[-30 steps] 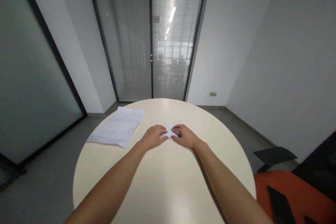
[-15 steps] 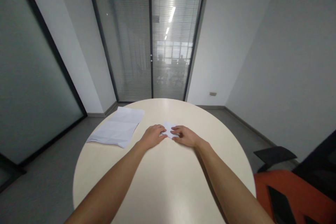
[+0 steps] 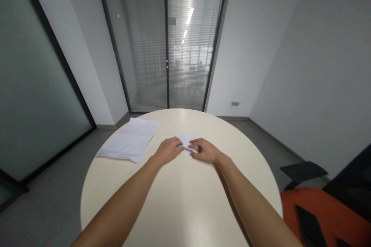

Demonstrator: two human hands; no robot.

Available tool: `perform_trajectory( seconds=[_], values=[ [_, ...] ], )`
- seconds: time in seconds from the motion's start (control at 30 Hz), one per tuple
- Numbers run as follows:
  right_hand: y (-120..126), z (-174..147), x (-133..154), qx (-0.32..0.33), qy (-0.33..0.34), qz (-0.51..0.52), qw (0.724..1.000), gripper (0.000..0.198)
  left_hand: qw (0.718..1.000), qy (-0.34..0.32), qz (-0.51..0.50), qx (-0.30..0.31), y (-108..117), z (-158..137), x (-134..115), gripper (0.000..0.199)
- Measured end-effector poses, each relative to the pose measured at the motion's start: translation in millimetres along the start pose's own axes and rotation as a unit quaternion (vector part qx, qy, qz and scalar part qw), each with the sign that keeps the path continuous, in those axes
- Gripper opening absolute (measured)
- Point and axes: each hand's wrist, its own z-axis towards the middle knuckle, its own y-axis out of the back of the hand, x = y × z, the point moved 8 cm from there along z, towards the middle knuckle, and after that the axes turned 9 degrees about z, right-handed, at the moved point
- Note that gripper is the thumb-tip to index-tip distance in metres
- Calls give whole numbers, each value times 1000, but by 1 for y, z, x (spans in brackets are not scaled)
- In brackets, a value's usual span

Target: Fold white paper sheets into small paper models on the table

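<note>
A small folded piece of white paper (image 3: 186, 139) lies near the middle of the round table, between my two hands. At its left edge my left hand (image 3: 169, 149) pinches it with thumb and fingers. My right hand (image 3: 204, 149) grips the right side of the paper, thumb low and fingers bent over the top. The near edge looks slightly raised. Fingers cover both ends of the paper, so its full shape is hidden.
Larger white sheets (image 3: 130, 139) with creases lie at the table's left edge. The cream round table (image 3: 185, 200) fills the foreground. An orange chair (image 3: 327, 212) with black armrests stands at the right. Glass doors with blinds (image 3: 139, 46) are beyond the table.
The near edge of the small paper has lifted and bent up between my hands. Both hands have barely moved.
</note>
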Motion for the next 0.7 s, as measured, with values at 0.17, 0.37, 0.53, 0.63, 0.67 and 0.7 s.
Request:
perform_trajectory(
  seconds=[0.17,0.37,0.53,0.63,0.67,0.7],
  values=[
    [1,2,8,5,9,7,1000,31,1000,5,11,-2,3,0,-2,26],
    [4,3,8,4,-28,-31,999,24,999,14,33,1,4,2,-3,34],
    [9,3,6,-17,-44,-64,997,29,999,31,34,2,5,3,-1,33],
    [9,4,2,-25,-57,-76,995,31,998,50,23,-7,6,3,2,29],
    [9,3,1,-28,-61,-74,995,31,998,56,22,-8,6,3,4,28],
    [9,3,0,-31,-64,-68,995,30,998,62,23,-8,6,2,5,27]
  ],
)
